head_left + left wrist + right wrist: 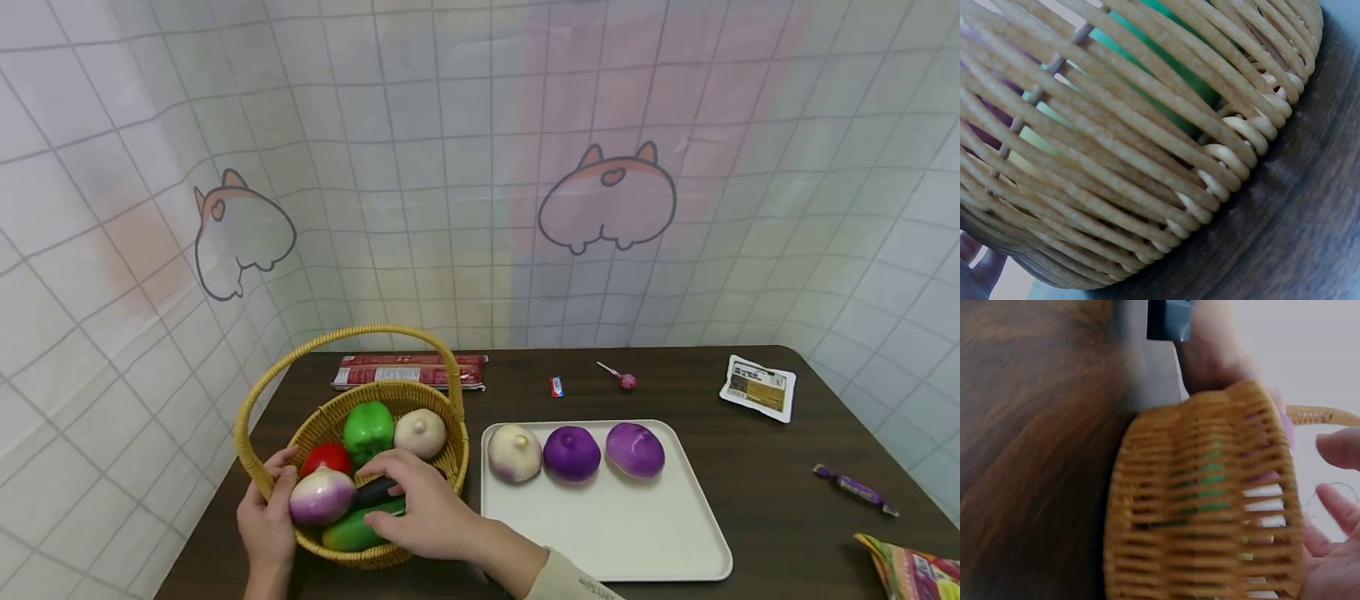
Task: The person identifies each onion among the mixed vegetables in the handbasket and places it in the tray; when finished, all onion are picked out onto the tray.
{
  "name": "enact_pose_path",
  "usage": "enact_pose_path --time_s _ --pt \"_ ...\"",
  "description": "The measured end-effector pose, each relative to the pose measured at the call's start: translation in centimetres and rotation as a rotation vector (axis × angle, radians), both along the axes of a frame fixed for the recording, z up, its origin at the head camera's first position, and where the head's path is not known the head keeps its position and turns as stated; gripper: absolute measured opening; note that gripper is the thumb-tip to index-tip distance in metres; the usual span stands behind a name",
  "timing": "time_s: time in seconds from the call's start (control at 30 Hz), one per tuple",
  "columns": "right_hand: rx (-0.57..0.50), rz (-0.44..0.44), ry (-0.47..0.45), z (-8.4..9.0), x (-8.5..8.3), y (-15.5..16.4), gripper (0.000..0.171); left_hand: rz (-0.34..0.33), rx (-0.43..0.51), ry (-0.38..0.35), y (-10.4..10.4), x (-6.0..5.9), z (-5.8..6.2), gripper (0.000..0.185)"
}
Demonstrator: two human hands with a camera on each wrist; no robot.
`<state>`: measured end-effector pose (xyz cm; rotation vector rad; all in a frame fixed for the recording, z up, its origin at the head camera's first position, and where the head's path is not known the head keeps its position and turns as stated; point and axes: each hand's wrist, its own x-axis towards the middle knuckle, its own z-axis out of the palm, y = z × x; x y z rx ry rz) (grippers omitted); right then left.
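A wicker basket (pixel 459 446) with a hoop handle stands at the table's left. In it lie a green pepper (pixel 367 429), a red vegetable (pixel 325 457), a pale onion (pixel 420 432), a white-and-purple turnip (pixel 321 493), a dark eggplant (pixel 369 493) and a cucumber (pixel 348 533). My left hand (pixel 266 521) grips the basket's near left rim, thumb inside. My right hand (pixel 386 497) reaches into the basket, fingers spread over the eggplant and cucumber. The right wrist view shows the fingers (pixel 1338 447) apart above the basket (pixel 1204 512). The left wrist view is filled by the basket's weave (pixel 1147 156).
A white tray (pixel 600 533) right of the basket carries a pale turnip (pixel 514 452) and two purple ones (pixel 572 452). Behind lie a red package (pixel 408 371), a small candy (pixel 556 386) and a lollipop (pixel 622 379). A white packet (pixel 759 387), purple candy (pixel 855 487) and colourful bag (pixel 911 571) are at right.
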<state>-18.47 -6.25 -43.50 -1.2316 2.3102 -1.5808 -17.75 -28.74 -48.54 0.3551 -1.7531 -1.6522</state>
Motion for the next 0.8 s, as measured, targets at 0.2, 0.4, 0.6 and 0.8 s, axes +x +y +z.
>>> enact_pose_path --time_s 0.2,0.4,0.6,0.8 --pt "0.011 -0.041 -0.102 -0.3 -0.5 -1.5 0.049 -0.005 0.002 0.012 0.2 -0.1 0.1 0.024" --pt "0.020 -0.097 -0.222 -0.3 -1.3 -2.8 0.057 -0.009 -0.008 0.016 0.1 -0.1 0.1 0.022" --pt "0.169 -0.045 -0.177 -0.7 -1.9 -3.9 0.073 -0.010 0.018 0.012 0.1 0.1 0.2 0.022" --pt "0.291 0.055 0.000 -0.8 -2.1 -4.3 0.082 -0.015 0.020 0.010 0.1 0.0 0.1 0.021"
